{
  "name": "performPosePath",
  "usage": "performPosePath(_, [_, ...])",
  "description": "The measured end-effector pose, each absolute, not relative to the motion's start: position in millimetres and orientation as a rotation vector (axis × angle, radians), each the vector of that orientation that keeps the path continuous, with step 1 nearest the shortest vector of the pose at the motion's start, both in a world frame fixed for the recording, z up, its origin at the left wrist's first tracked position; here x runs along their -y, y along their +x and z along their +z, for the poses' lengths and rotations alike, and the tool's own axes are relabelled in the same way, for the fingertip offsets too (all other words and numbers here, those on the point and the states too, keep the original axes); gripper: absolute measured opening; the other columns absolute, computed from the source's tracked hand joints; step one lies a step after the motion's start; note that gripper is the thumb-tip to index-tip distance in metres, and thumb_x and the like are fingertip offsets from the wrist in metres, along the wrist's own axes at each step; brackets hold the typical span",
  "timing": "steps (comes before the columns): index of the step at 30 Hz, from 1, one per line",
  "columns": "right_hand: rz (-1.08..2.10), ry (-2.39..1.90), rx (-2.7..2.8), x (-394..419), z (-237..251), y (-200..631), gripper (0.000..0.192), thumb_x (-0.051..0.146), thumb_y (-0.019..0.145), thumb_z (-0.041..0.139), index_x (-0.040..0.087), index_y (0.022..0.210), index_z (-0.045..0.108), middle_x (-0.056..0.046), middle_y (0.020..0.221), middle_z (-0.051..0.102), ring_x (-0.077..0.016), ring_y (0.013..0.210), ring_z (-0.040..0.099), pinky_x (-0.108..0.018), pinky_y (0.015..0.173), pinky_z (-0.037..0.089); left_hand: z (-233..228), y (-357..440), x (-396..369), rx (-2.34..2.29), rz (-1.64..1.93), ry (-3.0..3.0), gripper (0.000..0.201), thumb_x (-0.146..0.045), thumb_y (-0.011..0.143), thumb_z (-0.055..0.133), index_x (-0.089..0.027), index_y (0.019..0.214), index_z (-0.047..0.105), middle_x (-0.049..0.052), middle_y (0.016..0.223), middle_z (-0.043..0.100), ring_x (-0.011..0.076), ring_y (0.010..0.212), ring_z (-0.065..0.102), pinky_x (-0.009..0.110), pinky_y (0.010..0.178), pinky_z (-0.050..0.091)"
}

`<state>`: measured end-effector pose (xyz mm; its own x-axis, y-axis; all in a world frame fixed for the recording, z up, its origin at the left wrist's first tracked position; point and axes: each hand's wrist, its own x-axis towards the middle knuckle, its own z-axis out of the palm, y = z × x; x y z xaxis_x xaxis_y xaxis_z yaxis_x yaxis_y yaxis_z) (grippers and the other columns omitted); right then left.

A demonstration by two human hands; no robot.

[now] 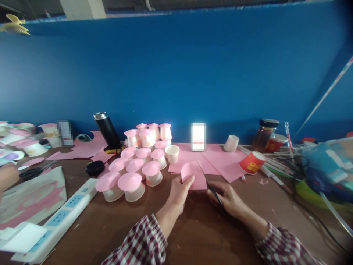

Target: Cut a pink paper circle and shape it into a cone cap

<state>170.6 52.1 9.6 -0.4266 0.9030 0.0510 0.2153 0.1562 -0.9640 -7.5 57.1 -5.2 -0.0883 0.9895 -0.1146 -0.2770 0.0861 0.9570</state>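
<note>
Pink paper piece (193, 175), one edge already rounded, sits pinched in the left hand (179, 191), thumb on top and fingers closed beneath, held just above the brown table (204, 228). Right of the paper, the right hand (230, 198) is closed around small dark scissors (212, 189), whose blades angle up to touch the paper's right edge. Behind the paper lie flat pink sheets (220, 158); to its left stands a cluster of white cups capped with pink discs (135, 173), and farther left a white power strip (63, 209). A red paper cup (252, 162) lies tipped to the paper's right.

The left fingertips look close to the blades, so a hurried snip could nick them, I'd say. The paper is thin and held only at one corner; it may flop or twist, and the cut would wander off its curve. A swinging left elbow could also topple the nearest capped cups.
</note>
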Motion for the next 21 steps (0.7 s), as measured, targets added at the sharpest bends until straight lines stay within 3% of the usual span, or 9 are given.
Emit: performPosePath(21, [1.309, -1.03, 1.771, -53.2, 8.9, 173.1, 0.023, 0.036, 0.081, 0.061, 0.013, 0.08, 0.057, 0.002, 0.062, 0.05, -0.0075, 0.054, 0.042, -0.019, 0.048, 0.035, -4.0, -6.5, -55.6, -1.146, 1.309, 0.899, 0.043, -0.048, 0.062, 0.072, -0.008, 0.077, 0.068, 0.007, 0.067, 0.066, 0.0156, 0.06, 0.056, 0.025, 0.058, 0.041])
